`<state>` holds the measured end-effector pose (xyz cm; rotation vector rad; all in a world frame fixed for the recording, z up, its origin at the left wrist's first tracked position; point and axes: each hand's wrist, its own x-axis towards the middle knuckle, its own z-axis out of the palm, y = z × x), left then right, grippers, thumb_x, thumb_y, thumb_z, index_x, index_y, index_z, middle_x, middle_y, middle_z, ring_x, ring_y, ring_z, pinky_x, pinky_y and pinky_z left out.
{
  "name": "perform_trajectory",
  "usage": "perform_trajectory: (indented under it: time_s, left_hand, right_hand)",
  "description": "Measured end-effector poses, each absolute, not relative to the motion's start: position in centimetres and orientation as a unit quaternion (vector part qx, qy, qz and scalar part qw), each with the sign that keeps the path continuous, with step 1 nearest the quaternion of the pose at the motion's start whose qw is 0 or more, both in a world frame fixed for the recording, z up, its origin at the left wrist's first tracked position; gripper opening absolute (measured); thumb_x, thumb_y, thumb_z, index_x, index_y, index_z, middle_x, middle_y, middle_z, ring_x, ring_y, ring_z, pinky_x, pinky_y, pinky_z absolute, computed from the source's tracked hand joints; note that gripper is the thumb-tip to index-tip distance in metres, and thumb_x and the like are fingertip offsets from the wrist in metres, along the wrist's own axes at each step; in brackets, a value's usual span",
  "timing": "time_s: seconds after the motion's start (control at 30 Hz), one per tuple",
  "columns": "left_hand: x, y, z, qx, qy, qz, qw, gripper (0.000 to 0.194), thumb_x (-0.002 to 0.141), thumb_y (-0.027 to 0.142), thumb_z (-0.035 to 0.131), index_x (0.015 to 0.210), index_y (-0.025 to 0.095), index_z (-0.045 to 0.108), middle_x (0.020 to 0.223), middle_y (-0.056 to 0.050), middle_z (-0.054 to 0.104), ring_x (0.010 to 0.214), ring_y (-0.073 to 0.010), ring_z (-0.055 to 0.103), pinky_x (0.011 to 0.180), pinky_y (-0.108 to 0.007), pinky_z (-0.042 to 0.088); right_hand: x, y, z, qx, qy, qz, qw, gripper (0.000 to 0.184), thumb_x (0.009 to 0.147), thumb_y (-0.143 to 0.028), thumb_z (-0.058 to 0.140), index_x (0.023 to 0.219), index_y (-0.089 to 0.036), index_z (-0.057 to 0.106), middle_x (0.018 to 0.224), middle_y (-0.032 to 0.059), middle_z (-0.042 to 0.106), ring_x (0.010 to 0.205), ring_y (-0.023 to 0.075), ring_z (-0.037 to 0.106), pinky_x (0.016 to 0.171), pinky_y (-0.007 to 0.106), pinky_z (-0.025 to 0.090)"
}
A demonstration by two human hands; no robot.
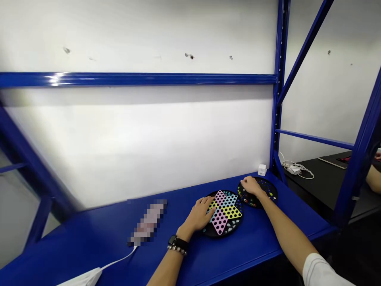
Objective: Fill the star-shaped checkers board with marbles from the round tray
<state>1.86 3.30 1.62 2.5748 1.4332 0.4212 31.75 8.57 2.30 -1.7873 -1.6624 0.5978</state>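
In the head view, a round black Chinese checkers board (222, 234) lies on a blue steel shelf (89, 242), its star painted in pink, yellow and pale blue with rows of holes. Just beside it, toward the wall, sits a shallow round black tray (272, 191) holding many small coloured marbles (241, 195), scattered around its bottom. The two nearly touch.

The left hand (199, 214) lies palm down on the near-left part of the board, fingers apart and flat, clamped on nothing. A black watch (173, 240) and a beaded bracelet (177, 250) circle that wrist. The right hand (251, 186) arches over the tray, fingers curled down among the marbles; whether it pinches one cannot be told.

Left of the board lies a pixelated object (147, 222), too blurred to read, with a white cable (119, 260) running from it. A white plug charger (262, 170) stands in the shelf's far corner. Beyond the upright, a co-worker's forearm (373, 178) shows at the edge of a black table (312, 194).
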Motion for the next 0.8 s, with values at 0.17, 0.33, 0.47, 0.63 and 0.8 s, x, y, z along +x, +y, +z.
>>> perform_trajectory:
  time_s: [0.17, 0.33, 0.47, 0.63, 0.8]
  left_hand:
    - [1.8, 3.4, 1.5, 0.86, 0.48, 0.152, 0.082, 0.053, 0.096, 0.051, 0.033, 0.139, 0.024, 0.048, 0.142, -0.007, 0.051, 0.13, -0.0294, 0.043, 0.108, -0.046, 0.039]
    - [1.9, 3.3, 1.7, 0.86, 0.485, 0.138, 0.083, 0.053, 0.096, 0.05, 0.033, 0.14, 0.023, 0.047, 0.142, -0.007, 0.05, 0.132, -0.0296, 0.041, 0.108, -0.046, 0.038]
    - [1.8, 3.4, 1.6, 0.861, 0.483, 0.136, 0.085, 0.054, 0.096, 0.05, 0.033, 0.14, 0.023, 0.046, 0.143, -0.007, 0.049, 0.132, -0.0297, 0.041, 0.108, -0.047, 0.038]
    - [1.7, 3.4, 1.4, 0.862, 0.478, 0.151, 0.074, 0.052, 0.096, 0.049, 0.034, 0.138, 0.024, 0.049, 0.142, -0.007, 0.051, 0.131, -0.0285, 0.043, 0.109, -0.045, 0.038]
    - [1.8, 3.3, 1.7, 0.864, 0.476, 0.145, 0.08, 0.053, 0.096, 0.049, 0.034, 0.139, 0.021, 0.048, 0.142, -0.009, 0.051, 0.13, -0.0303, 0.043, 0.107, -0.047, 0.039]
  right_hand:
    - [30.0, 7.5, 2.5, -0.689, -0.688, 0.144, 0.175, 0.027, 0.094, -0.03, 0.042, 0.097, -0.014, 0.064, 0.102, 0.0164, 0.068, 0.096, 0.0267, 0.065, 0.078, 0.033, 0.045]
    - [28.3, 6.2, 3.3, -0.674, -0.728, 0.092, 0.085, 0.034, 0.096, -0.028, 0.037, 0.115, -0.012, 0.06, 0.114, 0.0206, 0.066, 0.105, 0.0306, 0.064, 0.085, 0.038, 0.046]
    - [27.4, 5.8, 3.5, -0.664, -0.742, 0.079, 0.054, 0.035, 0.092, -0.021, 0.041, 0.123, -0.01, 0.054, 0.116, 0.0228, 0.065, 0.105, 0.0321, 0.065, 0.085, 0.041, 0.047]
    - [27.3, 5.9, 3.4, -0.654, -0.751, 0.082, 0.038, 0.036, 0.09, -0.016, 0.043, 0.124, -0.009, 0.052, 0.114, 0.0221, 0.066, 0.104, 0.033, 0.065, 0.083, 0.041, 0.048]
    - [27.4, 6.0, 3.4, -0.652, -0.752, 0.087, 0.037, 0.033, 0.09, -0.016, 0.046, 0.122, -0.011, 0.053, 0.115, 0.0223, 0.066, 0.104, 0.032, 0.065, 0.084, 0.04, 0.048]
